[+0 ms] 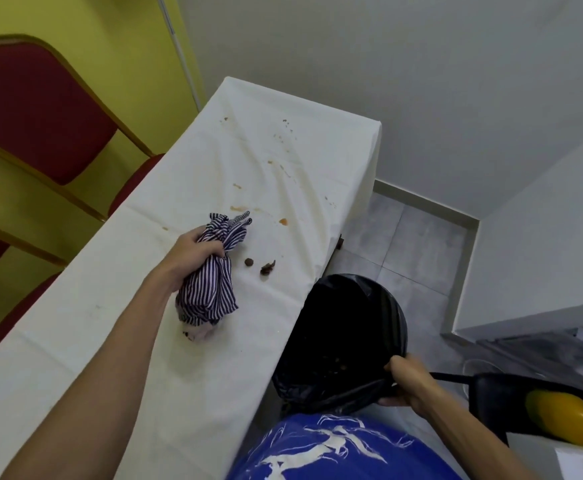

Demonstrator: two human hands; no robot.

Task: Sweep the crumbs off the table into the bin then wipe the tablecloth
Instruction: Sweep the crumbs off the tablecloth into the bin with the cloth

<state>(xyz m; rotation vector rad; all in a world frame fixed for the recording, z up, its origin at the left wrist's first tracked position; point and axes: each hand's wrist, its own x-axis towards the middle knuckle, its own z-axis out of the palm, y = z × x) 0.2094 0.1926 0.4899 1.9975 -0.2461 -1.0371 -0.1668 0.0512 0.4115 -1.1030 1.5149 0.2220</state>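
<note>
while my blue shirt point(335, 452) fills the bottom of the view, its white print is only loose strokes and i can read no word in it. just past it my right hand point(404, 379) is curled tight round the near rim of the bin point(383, 303), pinching the black liner with it, and holds the bin's mouth close under the table's edge. a few brown bits lie deep in the liner.

further out my left hand point(198, 251) is closed round a bunched striped cloth point(210, 292), fingers wrapped about its middle, the wad resting on the tablecloth point(92, 358). two dark crumbs point(267, 268) lie just beside the cloth, between it and the edge above the bin.

i judge the sweeping is under way and these two are next. to do it well i should set the wad behind them, on the side away from the bin, and push in one low, light stroke straight to the edge, since pressing hard would grind them into the fabric. the bin should sit right under the spot where they will drop. the creases running across the cloth could catch a crumb, so i should follow them.

beyond lie orange stains point(283, 221), work for the wiping. farthest off, red chairs point(40, 112) stand against the table's other side. no label shows anywhere.
</note>
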